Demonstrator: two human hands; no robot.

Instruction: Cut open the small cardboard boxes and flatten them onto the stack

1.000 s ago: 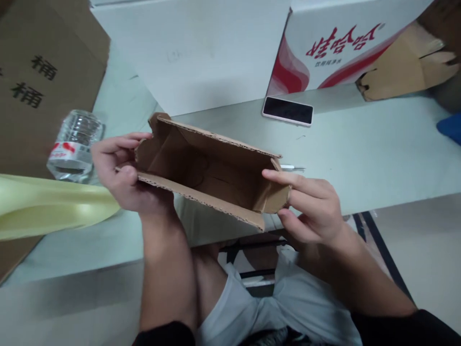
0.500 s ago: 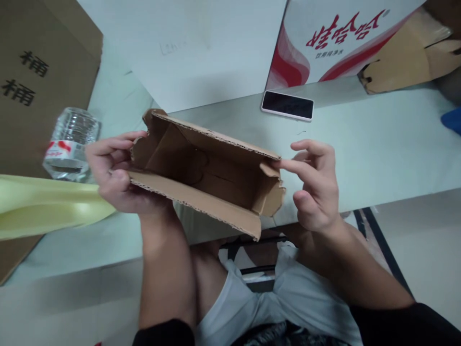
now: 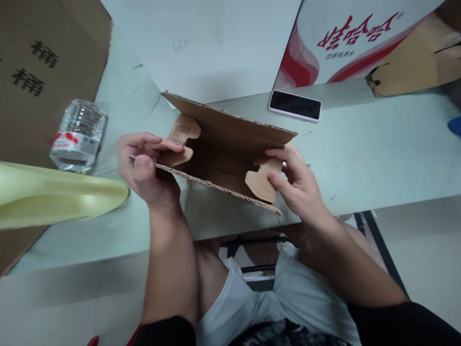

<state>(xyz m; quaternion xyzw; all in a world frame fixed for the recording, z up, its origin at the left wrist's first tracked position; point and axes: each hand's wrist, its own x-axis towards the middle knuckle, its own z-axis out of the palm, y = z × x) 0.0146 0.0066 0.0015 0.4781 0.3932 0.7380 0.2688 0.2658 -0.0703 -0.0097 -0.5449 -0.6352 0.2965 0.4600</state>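
Note:
A brown cardboard box (image 3: 237, 120) faces up at me with its top open, between my two hands. Both of its short end flaps lean inward over the opening, and the long flaps stand up on the far and near sides. My left hand (image 3: 149, 166) grips the left end, with fingers on the notched left flap (image 3: 185, 127) and the thumb near the front corner. At the other end, my right hand (image 3: 297, 178) pinches the right flap (image 3: 262, 180) between thumb and fingers. The inside is dark; I make out no contents.
Behind the box stand a large white carton (image 3: 223, 48) and a red-and-white printed carton (image 3: 345, 43). A phone (image 3: 295, 105) lies in front of them. At left are a water bottle (image 3: 78, 137), a yellow-green curved object (image 3: 65, 197) and a big brown carton (image 3: 54, 29).
Both end flaps have folded inward over the opening, and the long far flap stands higher. My left hand has moved right; my right hand has closed on the right flap.

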